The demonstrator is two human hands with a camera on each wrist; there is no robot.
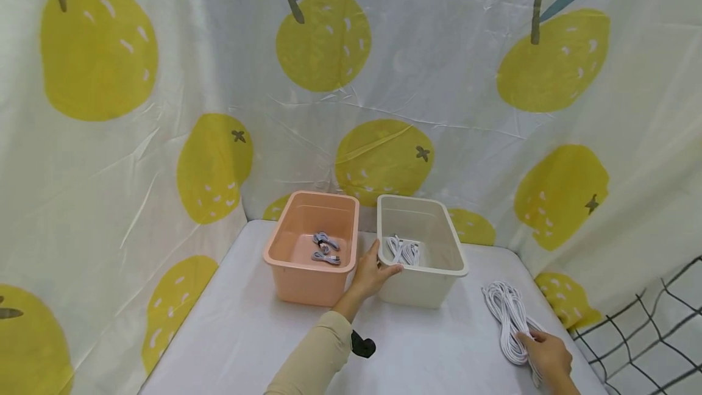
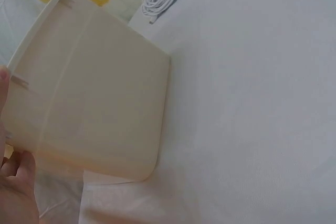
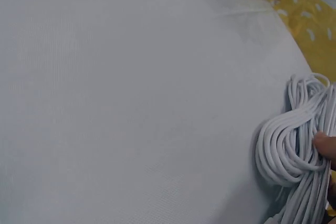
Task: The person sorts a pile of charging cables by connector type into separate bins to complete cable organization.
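Observation:
My left hand grips the near left corner of a cream plastic bin, thumb over the front rim and fingers along its left side. Inside that bin, towards the front left, lie coiled white cables. On the right part of the table, a larger looped bundle of white cable is pinched at its near end by my right hand. The right wrist view shows the thumb pressed on the bundle's strands, with the other fingers mostly hidden behind it.
Left of the cream bin stands a peach bin with small grey coiled cables in it. Both sit on a white-covered table against a fruit-print curtain. A black wire grid leans at the right edge.

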